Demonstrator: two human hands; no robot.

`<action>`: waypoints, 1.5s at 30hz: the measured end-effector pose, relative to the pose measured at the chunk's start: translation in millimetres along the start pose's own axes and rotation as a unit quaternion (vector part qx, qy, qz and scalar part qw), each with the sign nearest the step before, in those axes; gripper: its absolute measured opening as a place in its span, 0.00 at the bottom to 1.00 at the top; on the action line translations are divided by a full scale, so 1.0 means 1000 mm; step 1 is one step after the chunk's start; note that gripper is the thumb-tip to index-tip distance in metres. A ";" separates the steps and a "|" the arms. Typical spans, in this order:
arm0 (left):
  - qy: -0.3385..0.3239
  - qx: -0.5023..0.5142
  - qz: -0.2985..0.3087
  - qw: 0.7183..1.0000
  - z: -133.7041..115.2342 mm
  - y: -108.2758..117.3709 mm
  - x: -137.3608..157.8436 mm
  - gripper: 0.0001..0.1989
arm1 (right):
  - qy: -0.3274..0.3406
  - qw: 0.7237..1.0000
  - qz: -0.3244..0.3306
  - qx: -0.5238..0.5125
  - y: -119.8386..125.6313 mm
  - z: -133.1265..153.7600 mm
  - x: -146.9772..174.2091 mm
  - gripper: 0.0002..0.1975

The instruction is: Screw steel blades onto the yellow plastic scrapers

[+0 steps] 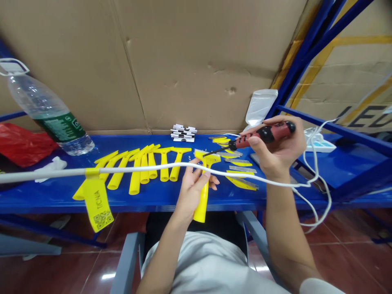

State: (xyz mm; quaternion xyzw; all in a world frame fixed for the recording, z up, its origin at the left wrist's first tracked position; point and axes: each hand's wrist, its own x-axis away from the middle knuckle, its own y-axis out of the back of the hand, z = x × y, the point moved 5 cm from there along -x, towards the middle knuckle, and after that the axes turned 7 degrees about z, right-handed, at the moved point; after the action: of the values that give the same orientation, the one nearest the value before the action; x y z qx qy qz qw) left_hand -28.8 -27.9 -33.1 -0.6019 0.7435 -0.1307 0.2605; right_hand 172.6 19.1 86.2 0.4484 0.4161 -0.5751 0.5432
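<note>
My left hand (192, 188) is closed round the handle of a yellow scraper (201, 204), whose wide head points away from me. In my right hand (278, 151) is a screwdriver (245, 141) with a red and black handle. Its dark shaft slants down to the left, and the tip meets the scraper's head or lies just over it; I cannot tell which. Left of my hands, several yellow scraper handles (134, 179) lie in a row on the blue table (171, 200). To the right lie several yellow head pieces with clear strips (241, 183).
A white cable (159, 166) with a yellow tag (98, 204) crosses in front of the table. A water bottle (58, 118), a red bag (24, 143) and crumpled tissue (52, 167) stand left. Small white parts (183, 133) are stacked at the back. Blue posts (301, 61) rise right.
</note>
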 end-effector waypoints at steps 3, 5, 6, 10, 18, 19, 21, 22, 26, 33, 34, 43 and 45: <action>-0.001 0.004 0.003 1.000 0.001 0.001 0.000 0.32 | -0.023 1.000 -0.002 0.009 0.000 0.000 0.001 0.24; -0.001 0.007 0.001 1.000 0.000 0.002 0.001 0.32 | -0.030 0.999 0.004 0.020 0.000 0.001 0.001 0.23; -0.001 0.007 0.000 1.000 -0.001 0.002 0.001 0.32 | -0.031 0.999 0.007 0.027 0.000 0.001 0.001 0.23; 0.002 0.001 0.006 1.000 -0.002 0.001 0.003 0.31 | -0.007 0.998 0.000 0.057 -0.001 0.001 0.001 0.22; -0.018 0.023 -0.008 1.000 0.004 0.002 0.002 0.32 | 0.014 0.997 -0.027 0.075 -0.001 0.000 0.002 0.24; -0.019 0.025 -0.008 0.999 0.004 0.002 0.003 0.32 | 0.010 0.997 -0.027 0.071 -0.001 0.000 0.003 0.24; -0.019 0.027 -0.010 0.999 0.004 0.002 0.003 0.32 | 0.005 0.998 -0.028 0.057 0.000 0.001 0.004 0.22; -0.019 0.027 -0.011 0.999 0.004 0.002 0.003 0.32 | 0.005 0.998 -0.028 0.050 0.000 0.001 0.004 0.22; -0.016 0.026 -0.015 0.999 0.004 0.001 0.004 0.32 | 0.012 0.998 -0.027 0.052 -0.002 0.005 0.003 0.21; -0.011 0.013 -0.005 1.000 0.000 0.000 0.005 0.29 | 0.013 0.997 -0.018 0.069 -0.004 0.005 0.001 0.24; -0.010 0.012 -0.002 1.000 0.000 0.000 0.005 0.29 | 0.019 0.997 -0.019 0.066 -0.004 0.005 0.001 0.24; 0.000 0.024 -0.004 1.000 -0.003 0.000 0.008 0.29 | 0.043 0.994 -0.003 0.105 -0.004 0.018 0.002 0.26; -0.006 0.024 -0.012 1.000 -0.003 0.001 0.009 0.28 | 0.052 0.992 0.015 0.110 -0.009 0.025 0.002 0.25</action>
State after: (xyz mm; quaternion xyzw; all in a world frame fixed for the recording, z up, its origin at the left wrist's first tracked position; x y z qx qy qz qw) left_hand -32.5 -36.3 -32.9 -0.6049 0.7314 -0.1484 0.2777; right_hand 162.4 -5.2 90.4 0.5409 0.3709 -0.5852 0.4769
